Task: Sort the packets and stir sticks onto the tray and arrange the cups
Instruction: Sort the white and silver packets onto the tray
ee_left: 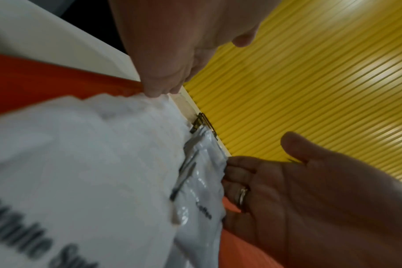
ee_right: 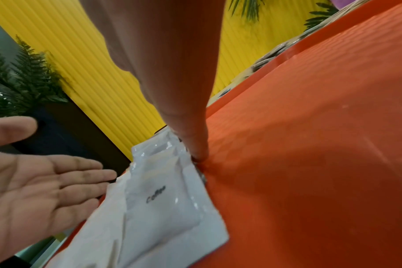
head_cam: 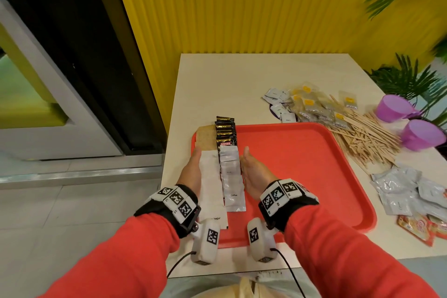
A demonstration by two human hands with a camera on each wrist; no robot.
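Two rows of packets (head_cam: pixel 232 176) at the tray's (head_cam: pixel 314 164) left edge are squared between flat, open hands, left (head_cam: pixel 191 172) and right (head_cam: pixel 254 174), apparently touching both sides. Loose sachets (head_cam: pixel 406 191), sticks (head_cam: pixel 362 138) and cups (head_cam: pixel 420 134) must be fetched next.

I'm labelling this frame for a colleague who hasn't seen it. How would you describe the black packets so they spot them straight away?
Start at the red tray on the pale table. Along its left side run two rows of packets between the person's hands. The black packets are the far end of the right-hand row, overlapping out past the tray's far rim; they alone are black with gold print, while the coffee packets nearer the person are plain white.
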